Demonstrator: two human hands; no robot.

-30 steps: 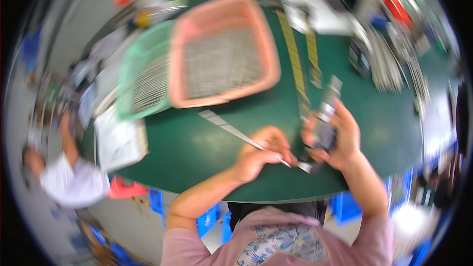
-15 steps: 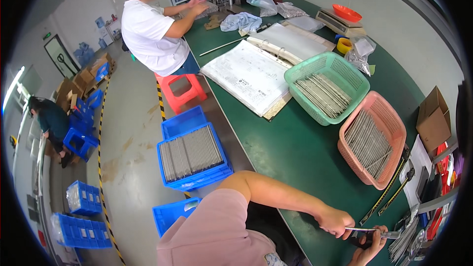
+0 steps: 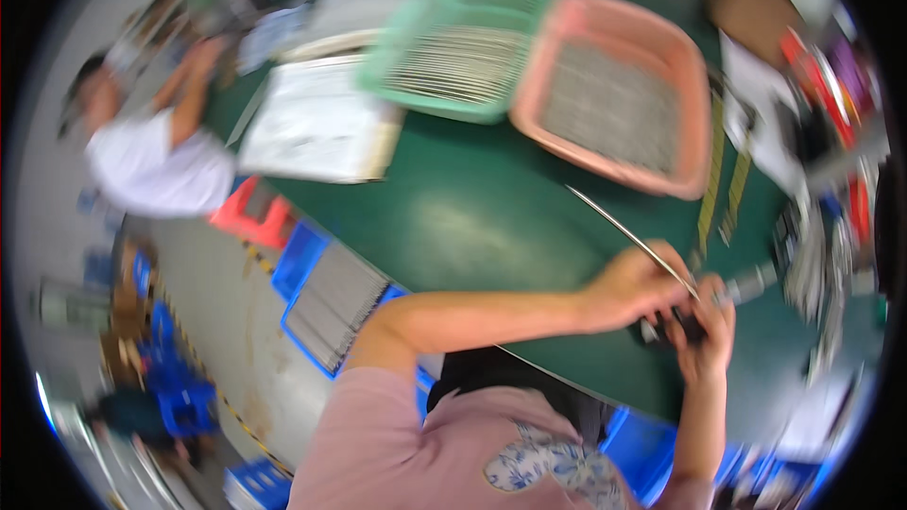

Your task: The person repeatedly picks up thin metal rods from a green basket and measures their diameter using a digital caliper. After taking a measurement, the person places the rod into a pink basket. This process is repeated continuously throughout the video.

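Note:
My left hand (image 3: 631, 289) is closed round a slender, shiny metal rod (image 3: 612, 217). The rod's pointed end sticks out up and to the left, over the table; its other end reaches the fingers of my right hand (image 3: 710, 332). That hand is wrapped round a micrometer (image 3: 753, 283), whose silver barrel points right and whose dark frame is partly covered by fingers. Both hands are close together above the green table (image 3: 444, 227). Motion blur hides whether the rod sits between the micrometer's jaws.
A pink basket (image 3: 619, 165) and a green basket (image 3: 378, 85), both with metal rods, stand beyond my hands. An open binder (image 3: 307, 123) lies left of them. Tape measures (image 3: 710, 170) and loose rods (image 3: 803, 260) lie right. A blue crate of rods (image 3: 331, 307) stands beside the table. A co-worker (image 3: 156, 151) sits far left.
The view has turned, so the baskets and table appear farther left and higher. The rod now slants up and left past my left hand; before, it pointed right toward the micrometer.

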